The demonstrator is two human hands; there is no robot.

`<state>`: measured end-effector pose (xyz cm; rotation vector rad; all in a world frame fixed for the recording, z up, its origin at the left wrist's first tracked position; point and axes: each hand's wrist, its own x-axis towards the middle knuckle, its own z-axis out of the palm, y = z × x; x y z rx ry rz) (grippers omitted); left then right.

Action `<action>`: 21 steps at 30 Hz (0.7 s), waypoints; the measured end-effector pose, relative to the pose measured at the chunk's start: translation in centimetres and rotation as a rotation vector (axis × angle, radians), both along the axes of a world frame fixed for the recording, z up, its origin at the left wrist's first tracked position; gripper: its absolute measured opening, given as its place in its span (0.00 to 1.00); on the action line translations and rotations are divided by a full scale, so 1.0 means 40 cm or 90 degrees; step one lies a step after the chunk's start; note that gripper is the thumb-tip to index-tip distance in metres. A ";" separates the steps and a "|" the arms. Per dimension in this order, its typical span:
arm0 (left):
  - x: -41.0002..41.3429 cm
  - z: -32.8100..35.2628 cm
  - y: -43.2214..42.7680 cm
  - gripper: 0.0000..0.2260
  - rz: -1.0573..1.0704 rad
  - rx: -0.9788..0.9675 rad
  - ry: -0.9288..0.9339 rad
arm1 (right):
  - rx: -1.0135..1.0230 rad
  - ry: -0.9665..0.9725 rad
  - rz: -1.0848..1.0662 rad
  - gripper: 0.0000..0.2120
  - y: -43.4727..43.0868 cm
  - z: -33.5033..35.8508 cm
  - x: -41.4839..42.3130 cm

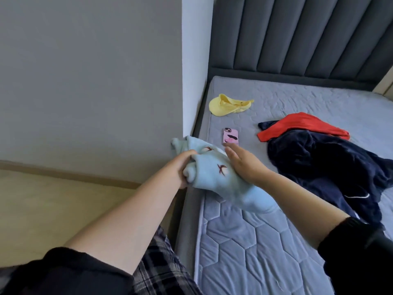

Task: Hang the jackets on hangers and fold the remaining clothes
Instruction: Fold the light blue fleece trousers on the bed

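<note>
A light blue fleece garment (214, 177) with small brown bird prints is bunched at the mattress's left edge. My left hand (178, 169) grips its rolled left end. My right hand (244, 165) lies flat on the cloth's right side, fingers together and stretched out. To the right, a dark navy jacket (323, 167) lies crumpled on the mattress. A red garment (297, 126) sits partly on the jacket's far side. A small yellow garment (227, 104) lies near the headboard.
A pink phone (230, 136) lies just beyond my right hand. The grey quilted mattress (255, 248) reaches to a padded dark grey headboard (297, 33). A grey wall and white corner (194, 60) stand close on the left, with wooden floor below.
</note>
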<state>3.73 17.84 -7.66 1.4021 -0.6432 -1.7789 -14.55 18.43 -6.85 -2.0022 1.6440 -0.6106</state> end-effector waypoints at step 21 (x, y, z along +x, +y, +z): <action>0.865 -0.020 -0.179 0.07 0.494 0.082 0.160 | -0.174 0.146 0.267 0.30 -0.376 -0.120 0.848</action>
